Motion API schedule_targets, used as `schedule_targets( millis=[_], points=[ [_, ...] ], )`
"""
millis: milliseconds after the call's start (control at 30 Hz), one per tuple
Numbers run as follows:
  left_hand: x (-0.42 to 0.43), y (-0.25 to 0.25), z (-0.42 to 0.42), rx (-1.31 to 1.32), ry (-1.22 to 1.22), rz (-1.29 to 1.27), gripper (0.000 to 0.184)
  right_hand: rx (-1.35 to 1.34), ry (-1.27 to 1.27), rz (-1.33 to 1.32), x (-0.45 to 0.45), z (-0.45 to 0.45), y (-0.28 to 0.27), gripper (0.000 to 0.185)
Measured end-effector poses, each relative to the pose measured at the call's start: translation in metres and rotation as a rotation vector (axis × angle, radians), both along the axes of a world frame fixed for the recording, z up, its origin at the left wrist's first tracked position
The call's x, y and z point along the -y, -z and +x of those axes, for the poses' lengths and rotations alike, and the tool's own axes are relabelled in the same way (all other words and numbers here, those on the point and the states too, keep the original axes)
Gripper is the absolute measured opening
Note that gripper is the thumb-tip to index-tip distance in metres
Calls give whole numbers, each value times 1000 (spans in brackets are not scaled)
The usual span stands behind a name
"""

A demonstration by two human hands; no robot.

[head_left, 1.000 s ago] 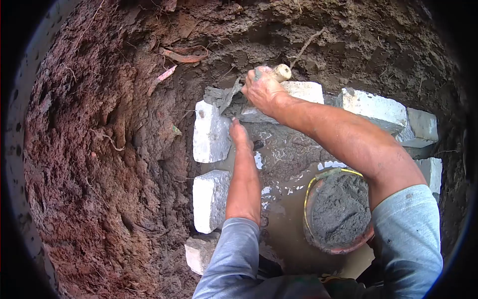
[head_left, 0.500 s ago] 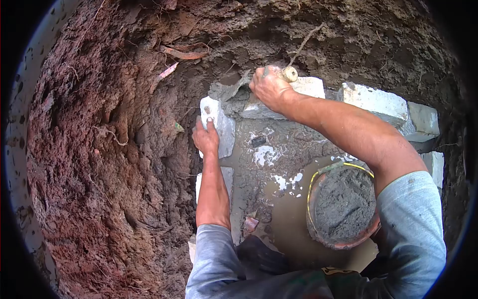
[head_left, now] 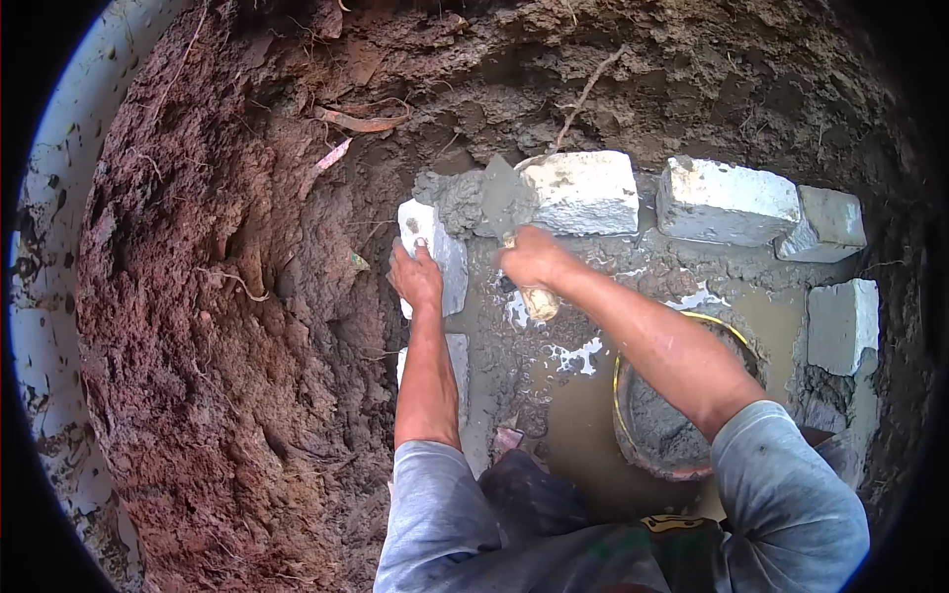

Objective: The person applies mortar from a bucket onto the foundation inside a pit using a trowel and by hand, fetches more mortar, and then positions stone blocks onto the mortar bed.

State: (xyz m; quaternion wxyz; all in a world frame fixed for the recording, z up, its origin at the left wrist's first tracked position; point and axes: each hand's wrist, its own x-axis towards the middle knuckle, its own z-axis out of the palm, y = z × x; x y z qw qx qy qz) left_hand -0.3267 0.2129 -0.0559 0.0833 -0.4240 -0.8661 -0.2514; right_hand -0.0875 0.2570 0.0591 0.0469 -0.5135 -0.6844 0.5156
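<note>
My right hand (head_left: 535, 259) is wrapped round the handle of a trowel (head_left: 507, 195), whose grey blade points away from me. The blade lies against wet mortar (head_left: 455, 203) heaped at the corner between two white bricks. My left hand (head_left: 416, 276) grips the left brick (head_left: 450, 267), its thumb on top and its fingers over the outer side. Just right of the trowel blade sits the other white brick (head_left: 585, 193). A bucket of mortar (head_left: 657, 420) with a yellow rim stands below my right forearm, which partly covers it.
More white bricks (head_left: 730, 203) run along the back and down the right side (head_left: 842, 326). Muddy water (head_left: 583, 435) covers part of the pit floor. A steep earth wall (head_left: 227, 326) rises at the left, and a thin root (head_left: 590, 94) sticks out behind.
My right hand has come down toward me from above the back brick, turning the trowel so its blade points away. My left hand stays on the left brick. The view has shifted slightly.
</note>
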Motion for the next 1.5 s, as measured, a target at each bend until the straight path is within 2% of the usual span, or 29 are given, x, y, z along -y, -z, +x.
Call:
schedule_targets(
  millis=[33,133,167,267,300,433,467,533,633,733,833,933,1033,1133,1333,1500],
  points=[
    [0,-1,-3,20,11,-28,52,-11,-91,-74,-1,-17,4,49],
    [1,-5,-7,63,19,-46,53,46,-73,179,12,-51,9,42],
    [-2,-6,-7,79,12,-45,53,81,-192,136,-1,-46,8,44],
    [0,-4,-4,110,-10,-53,53,59,-72,204,-7,-20,-9,45],
    [0,-7,0,97,-12,-56,53,51,19,196,-2,-21,2,43],
    [3,-6,3,135,-14,-51,53,59,-160,30,-2,-32,17,42],
    [0,-7,0,143,-6,-46,53,32,-98,37,-1,-31,15,42],
    [0,-9,3,109,3,-45,53,-14,-3,57,4,-32,9,42],
    [1,-2,1,113,-4,-23,53,46,-109,116,4,-30,22,41],
    [-2,-5,-2,87,10,-28,53,28,-118,192,-1,-11,9,40],
    [-2,-6,0,58,8,-55,53,58,-102,310,20,20,18,39],
    [0,-10,3,83,-9,-89,52,191,-426,367,30,54,37,40],
    [2,-9,3,90,-8,-83,52,215,-526,377,25,57,60,39],
    [-1,-9,1,67,6,-56,51,69,-303,403,17,37,75,36],
    [1,-5,-3,75,25,-59,51,190,-426,444,5,24,102,27],
    [1,-9,7,96,-21,-64,51,195,-371,499,25,20,119,22]
  ],
)
